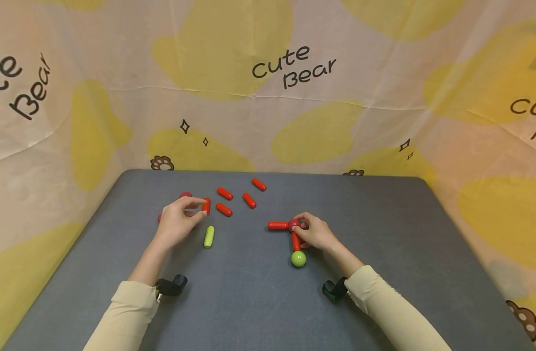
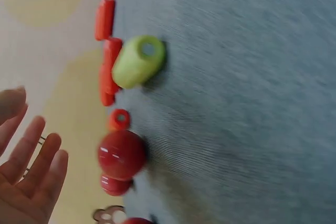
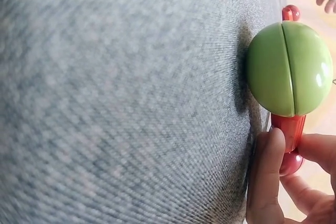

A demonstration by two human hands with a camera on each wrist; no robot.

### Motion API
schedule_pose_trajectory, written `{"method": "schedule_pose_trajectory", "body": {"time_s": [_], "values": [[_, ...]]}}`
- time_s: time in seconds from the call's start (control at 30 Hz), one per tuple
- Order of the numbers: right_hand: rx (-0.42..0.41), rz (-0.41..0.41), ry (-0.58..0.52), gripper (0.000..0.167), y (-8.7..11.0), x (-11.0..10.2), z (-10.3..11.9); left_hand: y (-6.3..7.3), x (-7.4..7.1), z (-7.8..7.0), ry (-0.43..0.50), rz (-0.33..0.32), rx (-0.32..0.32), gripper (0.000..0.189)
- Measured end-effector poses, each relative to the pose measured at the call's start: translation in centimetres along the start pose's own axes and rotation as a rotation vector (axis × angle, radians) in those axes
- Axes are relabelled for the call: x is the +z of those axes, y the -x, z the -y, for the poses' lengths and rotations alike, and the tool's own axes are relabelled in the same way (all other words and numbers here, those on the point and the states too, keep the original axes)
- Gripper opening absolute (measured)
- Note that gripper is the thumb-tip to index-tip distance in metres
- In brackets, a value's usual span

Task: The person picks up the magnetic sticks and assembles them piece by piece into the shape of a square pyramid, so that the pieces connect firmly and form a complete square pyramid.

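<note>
My right hand pinches a dark red ball between thumb and fingers. One red rod points left from that ball. A second red rod runs toward me and ends in a green ball, which sits large in the right wrist view. My left hand hovers over the table's left part, fingers extended and holding nothing in the left wrist view. Nearest to it is a loose red rod. Close by lies a yellow-green rod.
Several loose red rods lie at the back of the grey table. Dark red balls sit under and beside my left hand, partly hidden in the head view. A patterned cloth hangs behind the table.
</note>
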State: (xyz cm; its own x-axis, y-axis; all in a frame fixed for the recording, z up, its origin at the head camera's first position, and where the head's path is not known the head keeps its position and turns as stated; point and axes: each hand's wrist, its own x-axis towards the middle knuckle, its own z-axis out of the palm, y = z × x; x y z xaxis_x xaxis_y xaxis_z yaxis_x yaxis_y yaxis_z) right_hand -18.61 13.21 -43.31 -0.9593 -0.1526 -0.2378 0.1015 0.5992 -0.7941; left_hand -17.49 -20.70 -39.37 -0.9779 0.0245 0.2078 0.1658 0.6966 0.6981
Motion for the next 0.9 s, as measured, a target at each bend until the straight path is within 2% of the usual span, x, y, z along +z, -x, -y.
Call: {"method": "schedule_pose_trajectory", "body": {"time_s": [0.07, 0.17, 0.33, 0.47, 0.67, 0.9], "values": [[-0.001, 0.002, 0.000, 0.032, 0.0, 0.0, 0.0, 0.1, 0.1, 0.7, 0.002, -0.020, -0.035, 0.029], [0.004, 0.004, -0.001, 0.032, 0.0, 0.0, -0.1, 0.2, 0.2, 1.5, 0.017, -0.015, -0.078, 0.035], [0.002, 0.003, 0.001, 0.032, 0.0, -0.1, 0.0, 0.2, 0.3, 2.4, 0.027, 0.008, -0.101, 0.042], [-0.004, 0.004, -0.003, 0.032, 0.1, -0.1, 0.0, 0.2, 0.3, 2.9, -0.003, 0.008, -0.118, 0.041], [-0.007, 0.002, 0.003, 0.031, 0.1, -0.1, 0.0, 0.2, 0.6, 3.3, -0.097, 0.044, -0.182, 0.041], [0.000, 0.006, 0.004, 0.032, 0.1, -0.1, 0.1, 0.1, 0.9, 3.5, -0.119, 0.031, -0.173, 0.034]]}}
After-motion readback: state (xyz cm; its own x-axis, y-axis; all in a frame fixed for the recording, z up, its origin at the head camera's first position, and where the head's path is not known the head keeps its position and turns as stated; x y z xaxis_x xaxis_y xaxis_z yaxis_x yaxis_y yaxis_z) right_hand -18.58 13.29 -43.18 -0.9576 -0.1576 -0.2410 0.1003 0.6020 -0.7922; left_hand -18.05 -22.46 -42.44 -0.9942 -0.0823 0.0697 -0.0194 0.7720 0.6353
